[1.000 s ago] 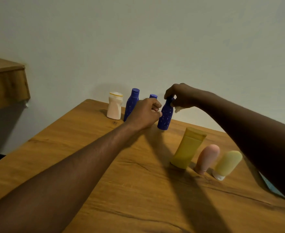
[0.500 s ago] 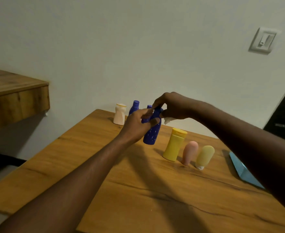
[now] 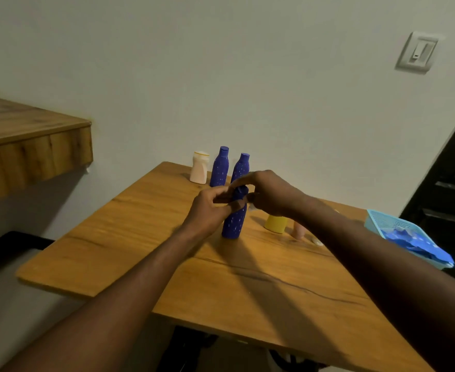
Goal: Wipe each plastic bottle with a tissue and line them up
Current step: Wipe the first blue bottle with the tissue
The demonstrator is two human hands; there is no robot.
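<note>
Three bottles [image 3: 219, 167] stand in a row at the far edge of the surface [image 3: 140, 237], against the wall; nearer, between both hands, stands a fourth bottle [image 3: 233, 224]; right of it, more bottles [image 3: 275, 224]; a basket [image 3: 387, 224] at the right edge.

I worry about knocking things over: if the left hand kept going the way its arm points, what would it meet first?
Probably the held blue bottle that the left hand already grips.
</note>
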